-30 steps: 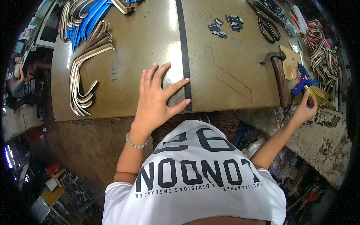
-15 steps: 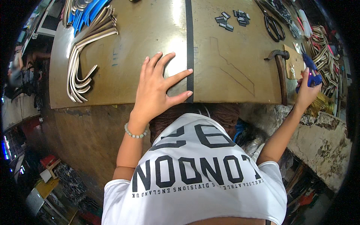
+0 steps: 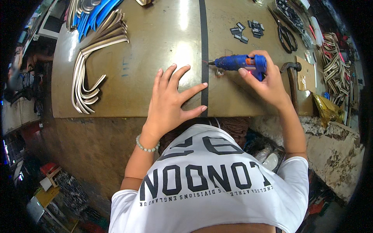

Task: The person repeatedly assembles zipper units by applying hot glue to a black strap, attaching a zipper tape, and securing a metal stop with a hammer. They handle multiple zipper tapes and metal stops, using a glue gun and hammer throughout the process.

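Two bare hands of mine are at work over an olive-brown, glossy tabletop (image 3: pixel 155 42), where a long, narrow black ribbed strap (image 3: pixel 204 35) runs straight from the far side to the near edge. My left hand (image 3: pixel 168 104) lies spread and grips nothing; its thumb and index fingertip rest on the strap, while the other fingers fan out over the bare surface to the left. A bracelet of pale round beads (image 3: pixel 147 149) circles that wrist. My right hand (image 3: pixel 268 82) is wrapped around the handle of a blue plastic glue gun (image 3: pixel 233 63) and holds it nearly level, with its dark nozzle pointing left at the strap's right edge; whether the tip touches I cannot tell. A small shiny lump (image 3: pixel 220 72) sits just beneath its front part. Beyond, I have small black rectangular tags (image 3: pixel 256 29) in loose clusters, and to their right black-handled scissors (image 3: pixel 279 23). A wooden-handled hammer (image 3: pixel 293 86) lies to the right of my right hand, beside a tan piece of cardboard (image 3: pixel 307 76). Over on the left are curved cream-and-brown striped strips (image 3: pixel 78 81), with bright blue strips (image 3: pixel 87 21) behind them.
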Available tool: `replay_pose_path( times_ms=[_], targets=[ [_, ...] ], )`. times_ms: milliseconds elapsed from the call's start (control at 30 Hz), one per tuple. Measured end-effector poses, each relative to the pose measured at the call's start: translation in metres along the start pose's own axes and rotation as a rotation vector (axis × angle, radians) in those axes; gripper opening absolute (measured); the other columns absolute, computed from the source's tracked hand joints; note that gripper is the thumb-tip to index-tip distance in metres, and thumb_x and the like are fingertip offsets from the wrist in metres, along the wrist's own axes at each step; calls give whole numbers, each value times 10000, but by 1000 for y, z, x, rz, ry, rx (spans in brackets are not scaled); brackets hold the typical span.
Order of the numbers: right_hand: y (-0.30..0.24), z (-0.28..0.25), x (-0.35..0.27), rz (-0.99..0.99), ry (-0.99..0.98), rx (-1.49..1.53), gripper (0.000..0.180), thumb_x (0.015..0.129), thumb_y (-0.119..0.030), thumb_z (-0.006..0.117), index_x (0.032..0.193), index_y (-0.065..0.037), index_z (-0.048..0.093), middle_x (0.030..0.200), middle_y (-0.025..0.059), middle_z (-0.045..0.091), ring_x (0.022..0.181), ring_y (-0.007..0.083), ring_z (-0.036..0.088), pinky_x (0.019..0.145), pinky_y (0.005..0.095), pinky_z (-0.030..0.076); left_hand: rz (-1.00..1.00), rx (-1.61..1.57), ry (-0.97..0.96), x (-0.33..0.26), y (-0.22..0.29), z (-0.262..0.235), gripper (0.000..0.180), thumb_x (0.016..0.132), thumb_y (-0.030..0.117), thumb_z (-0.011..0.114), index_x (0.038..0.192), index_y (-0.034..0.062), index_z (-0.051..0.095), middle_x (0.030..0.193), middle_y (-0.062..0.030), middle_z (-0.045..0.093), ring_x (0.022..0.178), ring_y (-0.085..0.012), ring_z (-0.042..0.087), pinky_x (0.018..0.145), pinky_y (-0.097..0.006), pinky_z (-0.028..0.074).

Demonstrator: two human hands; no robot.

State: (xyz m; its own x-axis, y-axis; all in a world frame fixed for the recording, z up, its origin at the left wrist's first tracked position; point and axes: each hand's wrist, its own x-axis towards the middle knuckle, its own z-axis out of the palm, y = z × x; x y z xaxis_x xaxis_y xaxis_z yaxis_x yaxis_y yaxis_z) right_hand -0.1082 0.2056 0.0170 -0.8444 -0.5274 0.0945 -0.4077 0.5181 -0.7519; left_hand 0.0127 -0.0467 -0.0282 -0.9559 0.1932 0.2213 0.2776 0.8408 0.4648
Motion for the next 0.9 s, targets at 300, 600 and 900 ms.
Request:
replay_pose_path(
  times_ms=[300, 600, 900],
  targets=[
    [11, 2, 15, -5, -78, -29, 422, 857, -268, 756, 1115, -25, 527, 901, 148, 718, 829, 243, 716, 727, 333, 529, -18, -4, -25, 1, -1, 0, 519, 691, 438, 805, 1188, 336, 697, 1421, -109, 467, 1339, -392, 380, 1147, -576, 233],
    [9, -9, 42, -165, 16, -196, 405, 884, -262, 736, 1165, -47, 538, 981, 144, 716, 860, 246, 714, 758, 352, 541, -9, 26, -21, 0, 1, -1, 505, 716, 437, 791, 1198, 326, 686, 1420, -98, 447, 1347, -362, 372, 1153, -563, 232],
    [101, -145, -67, 302, 1076, 149, 339, 953, -329, 658, 1050, -17, 570, 792, 84, 670, 576, 117, 617, 514, 235, 494, -140, -407, 159, -5, -13, -12, 495, 757, 248, 797, 1211, 93, 678, 1366, -140, 523, 1259, -319, 508, 1072, -422, 397]
  ],
)
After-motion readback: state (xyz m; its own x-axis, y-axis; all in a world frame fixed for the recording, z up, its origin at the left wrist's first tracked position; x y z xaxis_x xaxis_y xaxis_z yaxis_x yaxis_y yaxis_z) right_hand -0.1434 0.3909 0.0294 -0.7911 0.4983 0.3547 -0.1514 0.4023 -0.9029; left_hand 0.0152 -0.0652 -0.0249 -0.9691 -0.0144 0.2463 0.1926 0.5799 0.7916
